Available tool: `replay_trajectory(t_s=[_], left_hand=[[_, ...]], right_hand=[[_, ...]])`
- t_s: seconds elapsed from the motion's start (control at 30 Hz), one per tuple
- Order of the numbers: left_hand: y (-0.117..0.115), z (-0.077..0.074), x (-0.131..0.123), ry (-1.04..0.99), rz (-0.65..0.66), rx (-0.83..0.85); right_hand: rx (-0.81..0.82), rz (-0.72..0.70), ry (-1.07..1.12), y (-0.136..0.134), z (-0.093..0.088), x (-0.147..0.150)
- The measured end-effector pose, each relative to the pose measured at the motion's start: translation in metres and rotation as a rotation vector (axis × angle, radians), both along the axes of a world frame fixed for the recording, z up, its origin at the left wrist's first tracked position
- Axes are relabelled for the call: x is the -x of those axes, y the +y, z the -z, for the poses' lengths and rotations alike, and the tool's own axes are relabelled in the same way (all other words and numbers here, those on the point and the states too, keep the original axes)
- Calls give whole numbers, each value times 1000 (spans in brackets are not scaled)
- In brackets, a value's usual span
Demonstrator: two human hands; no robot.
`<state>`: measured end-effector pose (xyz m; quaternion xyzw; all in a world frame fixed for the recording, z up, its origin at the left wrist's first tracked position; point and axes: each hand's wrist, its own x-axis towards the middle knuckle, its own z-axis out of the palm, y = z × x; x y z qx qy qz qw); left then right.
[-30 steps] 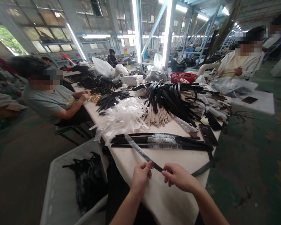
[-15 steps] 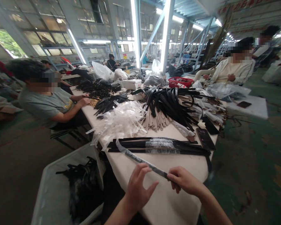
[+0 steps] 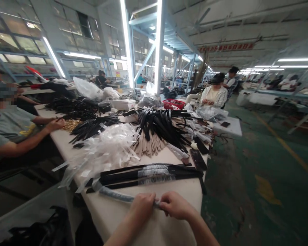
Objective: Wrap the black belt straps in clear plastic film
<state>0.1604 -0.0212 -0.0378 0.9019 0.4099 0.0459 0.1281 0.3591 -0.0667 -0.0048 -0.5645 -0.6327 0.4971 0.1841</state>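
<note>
A black strap point(image 3: 115, 194) inside a clear plastic sleeve runs from the left of the table to my hands. My left hand point(image 3: 143, 206) is closed round it, a short way in from its near end. Close by on the right, my right hand point(image 3: 176, 206) pinches that end, where whitish plastic shows between the two hands. Just beyond lie several black straps point(image 3: 123, 177) side by side, with clear plastic point(image 3: 156, 174) around their middles. A heap of loose clear plastic sleeves point(image 3: 105, 147) rises at the left.
Behind stands a big pile of black and beige straps point(image 3: 164, 126). A dark phone point(image 3: 198, 159) lies near the table's right edge. A pale bin point(image 3: 28, 208) with black straps is at lower left. One co-worker point(image 3: 12, 126) sits at left; another point(image 3: 214, 92) is farther back.
My left hand has gone from open beside the strap to closed on it, near my right hand. The plastic now reaches my right hand. The view has swung right.
</note>
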Motion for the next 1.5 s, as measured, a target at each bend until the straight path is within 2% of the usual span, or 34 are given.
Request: replay_trajectory(t_s=[0.1,0.2,0.3,0.4,0.5,0.57,0.67,0.73,0.83,0.93,1.1,1.3,1.37,1.5], left_hand=[[-4,2,-9,-31,1,8],[1,-4,2,-73,-40,-89],[1,-10,9,-32,-110,-87],[-10,-10,-3,28,-115,16],[-17,-7,-14,6,-31,51],[-16,-8,-10,-40,0,6],[-13,-12,2,-38,-66,-39],[-12,-12,3,13,-96,6],[-16,-6,-11,33,-39,77],[-20,-5,-18,-5,9,54],[-15,-14,-7,32,-99,-5],[-19,-11,-27,17,-29,113],[-18,-13,-20,-21,-28,76],[-6,-21,9,-5,-145,11]], right_hand=[[71,-5,79,5,6,7],[169,-12,37,2,6,-9],[81,-5,-32,-1,5,-20],[38,-30,5,1,9,-9],[61,-102,107,0,17,1],[122,-119,135,-3,22,-5],[202,-84,92,-7,29,-24],[187,-58,80,-6,31,-27],[138,-81,109,0,30,-13],[122,-100,107,1,28,-9],[233,-74,61,-5,24,-37],[131,-70,112,6,21,-19],[142,-72,115,7,21,-23],[155,-62,99,2,20,-52]])
